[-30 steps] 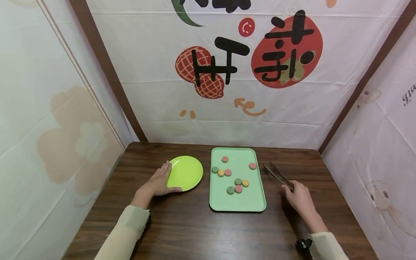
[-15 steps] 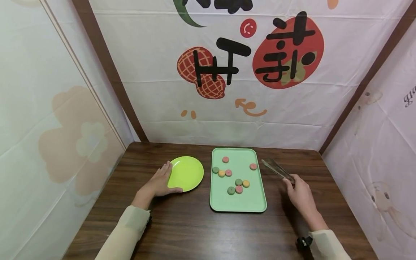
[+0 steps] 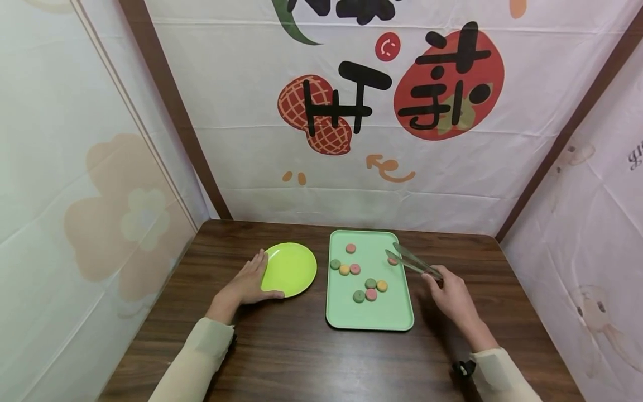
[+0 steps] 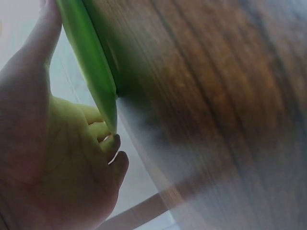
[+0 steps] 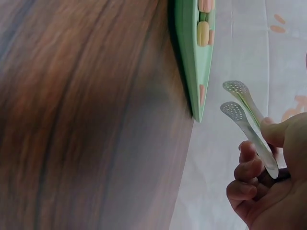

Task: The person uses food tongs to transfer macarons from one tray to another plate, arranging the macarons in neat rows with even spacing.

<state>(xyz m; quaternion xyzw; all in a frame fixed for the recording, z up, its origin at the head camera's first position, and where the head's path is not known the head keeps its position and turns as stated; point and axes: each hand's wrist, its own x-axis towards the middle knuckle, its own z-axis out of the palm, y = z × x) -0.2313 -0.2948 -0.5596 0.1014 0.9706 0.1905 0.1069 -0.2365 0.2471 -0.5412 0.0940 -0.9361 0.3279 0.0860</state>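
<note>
My left hand (image 3: 251, 281) rests against the left rim of a lime-green plate (image 3: 292, 269), fingers fairly straight and thumb along the near edge. In the left wrist view, the palm (image 4: 76, 158) faces the plate's edge (image 4: 91, 57). My right hand (image 3: 452, 296) grips metal tongs (image 3: 414, 262), also visible as perforated tongs (image 5: 254, 134) in the right wrist view. Their arms are spread, with the tips over the right edge of a mint-green tray (image 3: 346, 315). Beneath them, a pink macaron (image 3: 393, 261) is partly hidden; nothing shows between the tips.
Several other pink, green and yellow macarons lie on the tray, among them a yellow macaron (image 3: 382, 286) and a green macaron (image 3: 359, 296). Plate and tray stand apart on a dark wooden table (image 3: 291, 352). A printed cloth wall (image 3: 241, 139) rises behind the table.
My right hand has carried the tongs left and over the tray's right edge, above the pink macaron. The left hand stays on the plate. The head view has shifted slightly.
</note>
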